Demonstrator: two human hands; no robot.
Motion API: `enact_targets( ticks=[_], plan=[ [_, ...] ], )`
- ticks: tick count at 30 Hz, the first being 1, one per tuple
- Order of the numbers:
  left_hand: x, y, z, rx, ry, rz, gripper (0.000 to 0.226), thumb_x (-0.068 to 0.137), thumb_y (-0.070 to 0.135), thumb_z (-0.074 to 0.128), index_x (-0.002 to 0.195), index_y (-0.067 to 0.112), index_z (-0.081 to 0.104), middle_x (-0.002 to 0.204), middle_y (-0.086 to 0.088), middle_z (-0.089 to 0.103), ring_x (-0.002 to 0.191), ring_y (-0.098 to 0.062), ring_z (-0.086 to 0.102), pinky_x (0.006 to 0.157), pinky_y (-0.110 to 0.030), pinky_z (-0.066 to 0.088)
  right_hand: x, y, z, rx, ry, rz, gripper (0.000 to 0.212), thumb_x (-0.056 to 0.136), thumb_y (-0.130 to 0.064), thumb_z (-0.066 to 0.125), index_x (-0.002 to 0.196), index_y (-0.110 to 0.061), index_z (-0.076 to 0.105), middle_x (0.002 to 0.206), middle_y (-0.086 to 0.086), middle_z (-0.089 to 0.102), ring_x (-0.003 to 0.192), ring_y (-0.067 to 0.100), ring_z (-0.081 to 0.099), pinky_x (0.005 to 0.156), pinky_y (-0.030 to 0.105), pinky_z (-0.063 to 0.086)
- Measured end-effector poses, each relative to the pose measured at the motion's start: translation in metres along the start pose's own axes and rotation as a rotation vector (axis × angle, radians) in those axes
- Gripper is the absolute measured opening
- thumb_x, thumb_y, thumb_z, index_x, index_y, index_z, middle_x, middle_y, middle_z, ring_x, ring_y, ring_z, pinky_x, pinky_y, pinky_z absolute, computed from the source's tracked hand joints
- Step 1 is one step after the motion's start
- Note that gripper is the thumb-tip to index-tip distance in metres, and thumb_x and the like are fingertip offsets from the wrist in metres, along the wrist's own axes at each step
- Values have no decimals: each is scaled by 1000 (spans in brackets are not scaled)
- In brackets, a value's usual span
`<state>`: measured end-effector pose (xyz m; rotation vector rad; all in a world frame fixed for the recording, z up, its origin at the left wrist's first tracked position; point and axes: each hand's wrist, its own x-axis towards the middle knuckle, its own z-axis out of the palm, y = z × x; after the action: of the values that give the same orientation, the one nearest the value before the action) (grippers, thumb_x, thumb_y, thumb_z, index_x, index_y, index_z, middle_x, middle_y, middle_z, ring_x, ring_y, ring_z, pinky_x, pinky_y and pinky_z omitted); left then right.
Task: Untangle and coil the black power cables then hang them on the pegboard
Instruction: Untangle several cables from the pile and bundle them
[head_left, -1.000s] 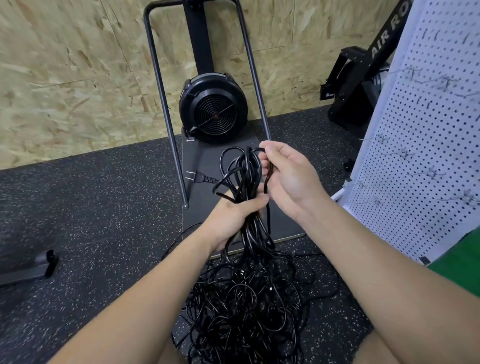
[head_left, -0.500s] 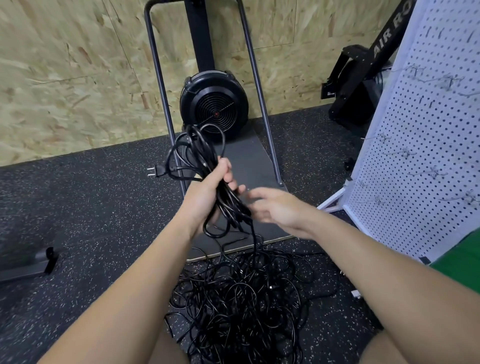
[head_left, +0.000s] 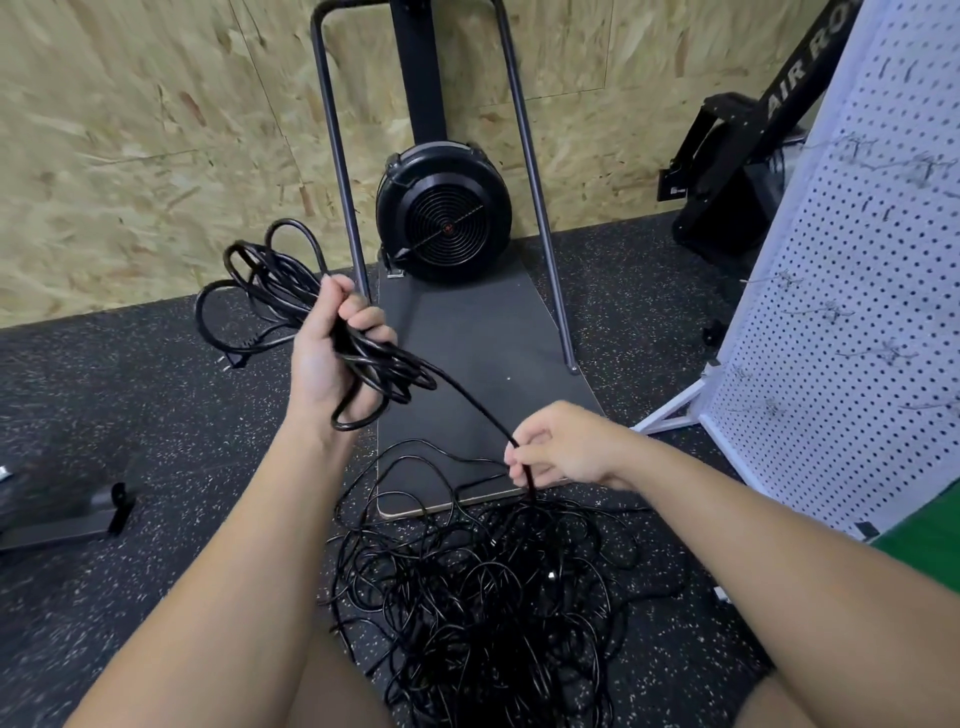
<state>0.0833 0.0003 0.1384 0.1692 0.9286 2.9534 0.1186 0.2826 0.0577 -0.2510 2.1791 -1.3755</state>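
The left hand (head_left: 332, 358) is wrapped tight around a bunch of cable loops (head_left: 270, 291), and the loops fan out past its knuckles, with a plug (head_left: 231, 361) hanging just under them. One black cable (head_left: 467, 402) runs tight from that hand down to the right hand (head_left: 563, 447), which pinches it between thumb and fingers. Right under the right hand the cable drops into the big messy pile of cables (head_left: 478, 587) on the floor (head_left: 130, 467). The white pegboard (head_left: 841, 312) stands off past the right hand, well apart from both hands, and nothing black hangs on its hooks (head_left: 893, 353) yet. The job looks like it is early: one cable is partly looped and most of the pile is not sorted. To do this bit well, I think the right hand should let the cable slide through its pinch and pull it up slowly, so a knot shows up before it gets tight. If the pile lifts with it, stop and shake the cable free. Then bring each new loop up to the left hand and make it the same size as the others, so the bunch stays neat for hanging.
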Motion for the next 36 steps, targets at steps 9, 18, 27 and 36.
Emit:
enact_targets(
  ticks=[9, 18, 27, 36],
  plan=[
    [-14, -2, -1, 699, 155, -65, 41, 89, 61, 85, 84, 26, 63, 77, 2, 55, 63, -15, 43, 53, -30, 29, -25, -53, -34, 299, 329, -327, 14, 104, -10, 75, 103, 2, 81, 101, 23, 80, 79, 26, 73, 80, 33, 64],
    [-34, -30, 40, 932, 131, -86, 29, 111, 37, 63, 106, 8, 59, 72, -8, 60, 41, -9, 51, 36, -17, 38, -59, -101, -43, 537, 306, -579, 31, 109, -14, 67, 102, 16, 69, 70, 5, 51, 64, 26, 17, 60, 40, 14],
    [-39, -59, 41, 957, -156, -277, 38, 117, 30, 52, 111, -3, 69, 108, -29, 79, 103, -44, 80, 88, -46, 65, -49, -90, -39, -119, 353, -339, 26, 93, -25, 85, 73, -11, 81, 58, 0, 61, 58, 11, 45, 63, 28, 38],
    [-36, -61, 33, 965, -241, -407, 27, 103, 40, 77, 108, 14, 76, 81, -13, 70, 56, -20, 65, 50, -27, 39, -41, -82, -22, -344, 432, -384, 25, 87, -37, 92, 72, -24, 77, 58, -10, 67, 51, 5, 51, 56, 25, 42]
  ],
)
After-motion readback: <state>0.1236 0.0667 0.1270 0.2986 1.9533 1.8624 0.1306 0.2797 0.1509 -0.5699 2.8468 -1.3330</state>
